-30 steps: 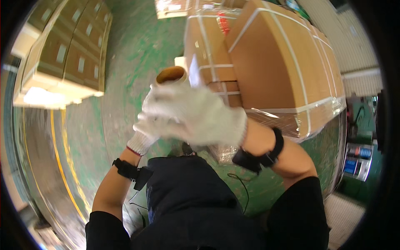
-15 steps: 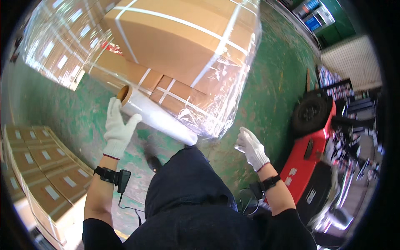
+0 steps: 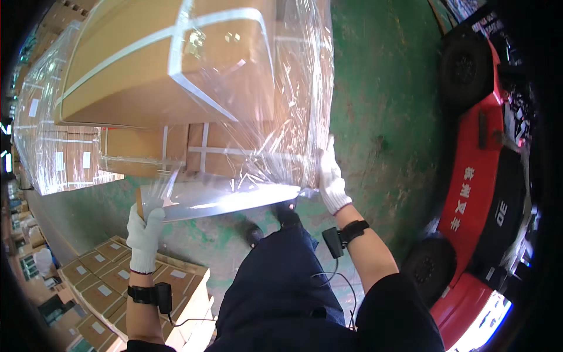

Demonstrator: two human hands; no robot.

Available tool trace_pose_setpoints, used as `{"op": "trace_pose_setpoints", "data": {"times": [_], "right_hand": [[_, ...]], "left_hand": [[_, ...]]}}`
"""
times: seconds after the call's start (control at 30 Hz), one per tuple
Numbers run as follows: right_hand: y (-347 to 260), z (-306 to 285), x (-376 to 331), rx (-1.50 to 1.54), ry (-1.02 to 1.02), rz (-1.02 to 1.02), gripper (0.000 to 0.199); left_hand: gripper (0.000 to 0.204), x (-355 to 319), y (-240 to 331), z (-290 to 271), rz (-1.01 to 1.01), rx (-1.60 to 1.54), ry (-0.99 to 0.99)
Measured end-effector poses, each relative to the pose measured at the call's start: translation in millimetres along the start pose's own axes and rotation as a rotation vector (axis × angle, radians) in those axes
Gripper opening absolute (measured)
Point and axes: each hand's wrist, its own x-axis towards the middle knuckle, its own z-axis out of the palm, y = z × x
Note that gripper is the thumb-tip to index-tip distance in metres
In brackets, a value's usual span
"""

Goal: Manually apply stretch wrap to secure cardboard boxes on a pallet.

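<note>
- Gripping one end of the roll of plastic wrap (image 3: 223, 200), the gloved left hand (image 3: 144, 232) has its fingers closed around it.
- Right hand (image 3: 331, 177): fingers flat, pressing film against the corner of the stacked boxes (image 3: 176, 76).
- Red forklift (image 3: 487, 176) stands nearby on the green floor (image 3: 381, 88).

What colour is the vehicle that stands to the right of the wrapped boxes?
The vehicle is red with black parts and black tyres; it shows in the head view, the only one.
</note>
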Motion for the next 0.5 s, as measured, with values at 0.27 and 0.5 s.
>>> {"op": "trace_pose_setpoints", "data": {"times": [0.27,0.5], "right_hand": [[63.5,41.4,-80.9,-0.419,-0.121,0.182,0.077],[109.5,116.6,-68.4,0.953,0.267,0.469,0.054]], "left_hand": [[0.038,-1.0,-14.6,-11.7,0.037,-0.054,-0.057],[0.033,-23.5,-35.1,-12.9,0.196,-0.174,-0.086]]}}
